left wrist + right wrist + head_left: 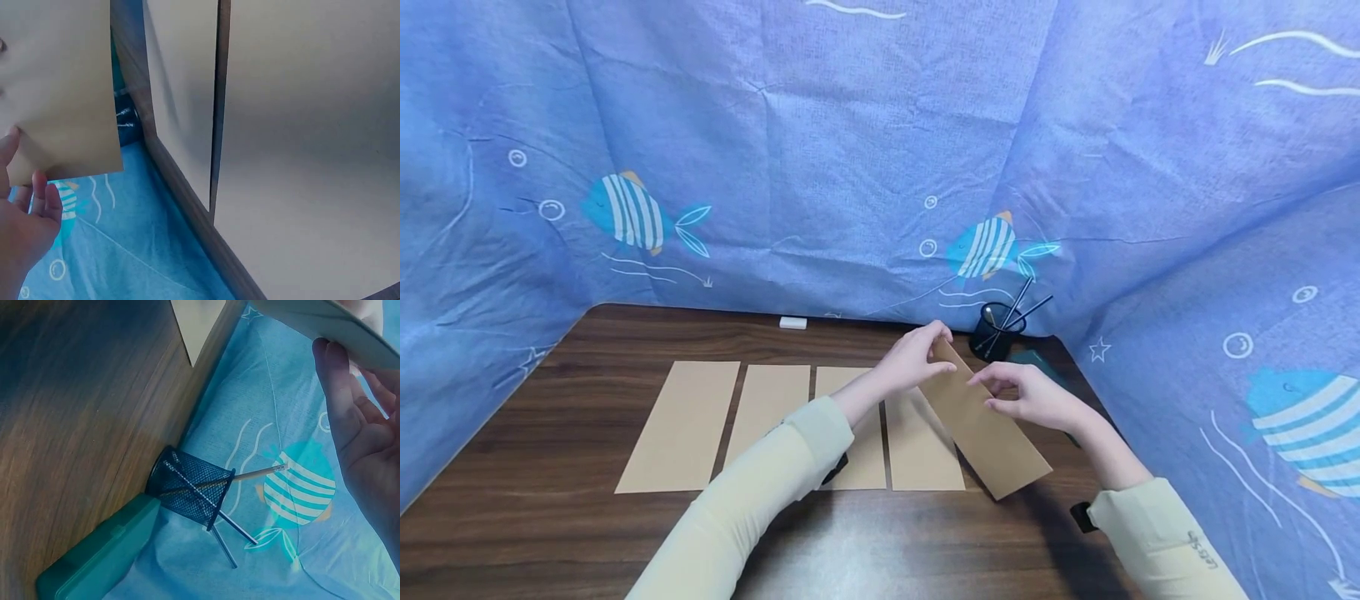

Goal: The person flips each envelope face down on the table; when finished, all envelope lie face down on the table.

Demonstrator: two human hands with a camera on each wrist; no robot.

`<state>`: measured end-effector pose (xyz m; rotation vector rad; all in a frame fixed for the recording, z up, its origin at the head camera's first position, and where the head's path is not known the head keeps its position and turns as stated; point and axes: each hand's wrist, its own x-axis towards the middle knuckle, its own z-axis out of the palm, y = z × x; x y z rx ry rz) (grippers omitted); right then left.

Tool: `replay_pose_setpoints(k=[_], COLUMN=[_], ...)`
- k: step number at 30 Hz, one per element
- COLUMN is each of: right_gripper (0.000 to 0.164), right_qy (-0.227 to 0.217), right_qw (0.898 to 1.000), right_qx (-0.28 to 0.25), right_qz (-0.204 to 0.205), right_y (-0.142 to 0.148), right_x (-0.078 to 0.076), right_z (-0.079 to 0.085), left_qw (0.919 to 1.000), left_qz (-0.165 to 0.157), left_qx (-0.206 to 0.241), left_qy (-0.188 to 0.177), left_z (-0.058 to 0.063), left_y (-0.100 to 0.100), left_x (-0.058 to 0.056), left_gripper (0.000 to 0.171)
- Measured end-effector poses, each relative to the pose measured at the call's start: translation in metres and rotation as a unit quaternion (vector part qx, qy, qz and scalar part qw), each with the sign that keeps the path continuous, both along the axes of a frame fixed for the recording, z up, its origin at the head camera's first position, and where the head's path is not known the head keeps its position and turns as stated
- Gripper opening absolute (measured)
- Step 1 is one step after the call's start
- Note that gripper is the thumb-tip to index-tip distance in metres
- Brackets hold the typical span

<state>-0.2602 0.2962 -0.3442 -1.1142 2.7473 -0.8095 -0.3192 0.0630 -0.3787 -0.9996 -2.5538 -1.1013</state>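
Note:
A brown kraft paper sheet (985, 433) is held tilted above the right part of the table, its near end low. My left hand (917, 358) grips the far end, thumb on the face toward me and fingers around the top edge. The right hand (1030, 396) pinches the sheet's right long edge; in the right wrist view, fingertips (331, 356) meet that edge. Several matching paper sheets (681, 425) lie flat in a row on the table, narrow gaps between them. The rightmost flat sheet (925, 454) is partly hidden behind the raised one.
A black mesh pen cup (992, 343) holding several pencils or pens stands at the back right. Beside it lies a green case (103, 550). A small white block (793, 322) sits at the rear edge. Blue fish-print cloth (865, 167) hangs around the wooden table (865, 550).

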Motion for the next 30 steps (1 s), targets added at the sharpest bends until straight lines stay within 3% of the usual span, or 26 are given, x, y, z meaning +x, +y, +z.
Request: replay_pose_setpoints(k=[8, 12, 18, 22, 26, 30], right_gripper=[0.033, 0.033, 0.034, 0.036, 0.039, 0.044], right_qy=[0.058, 0.057, -0.019, -0.065, -0.11, -0.14], right_qw=[0.998, 0.998, 0.998, 0.992, 0.981, 0.972], right_qx=[0.018, 0.01, -0.013, -0.038, -0.074, -0.099], right_qz=[-0.012, -0.018, -0.067, -0.104, -0.141, -0.16], right_y=[-0.001, 0.004, 0.019, 0.024, 0.035, 0.051], right_x=[0.002, 0.002, 0.002, 0.006, 0.003, -0.006], right_z=[-0.002, -0.006, -0.017, -0.019, -0.025, -0.042], left_qw=[0.9994, 0.9985, 0.9959, 0.9914, 0.9819, 0.9701], left_qz=[-0.034, -0.054, -0.083, -0.093, -0.111, -0.126], left_qx=[0.004, 0.004, -0.031, -0.087, -0.152, -0.207], left_qy=[-0.001, -0.001, -0.021, -0.03, -0.026, -0.013], left_z=[0.0, -0.005, -0.02, -0.03, -0.038, -0.047], left_y=[-0.001, 0.0, 0.0, 0.001, 0.003, 0.006], left_x=[0.002, 0.001, 0.007, 0.014, 0.022, 0.03], left_gripper=[0.056, 0.06, 0.07, 0.073, 0.073, 0.075])
